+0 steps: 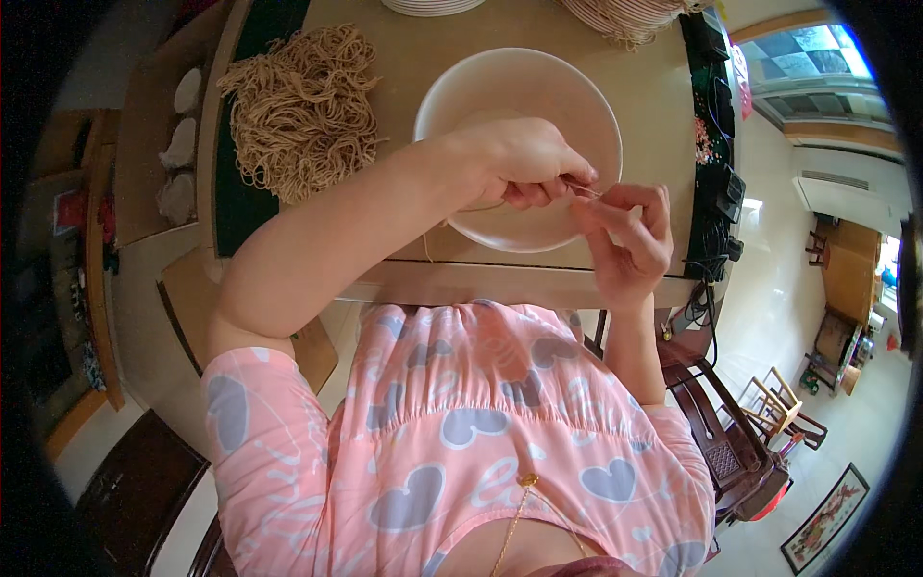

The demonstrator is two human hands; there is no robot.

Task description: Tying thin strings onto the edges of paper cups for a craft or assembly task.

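Note:
My left hand (535, 163) reaches across the white bowl (452, 96) with its fingers curled into a pinch on a thin string (583, 188). Just to its right, my right hand (630, 234) pinches the same string between thumb and forefinger, over the bowl's right rim. The fingertips of both hands almost meet, and the exact tie or end between them is too small to make out. A loose length of beige string (429, 246) hangs by the table's front edge, under my left forearm. A tangled heap of beige string (303, 113) lies on the table's left.
At the table's back are a stack of white plates (433, 5) and a coiled bundle of beige string (635, 14). Black adapters and cables (719, 192) line the right edge, near small pink pieces (704, 142). A dark wooden chair (716, 438) stands at lower right.

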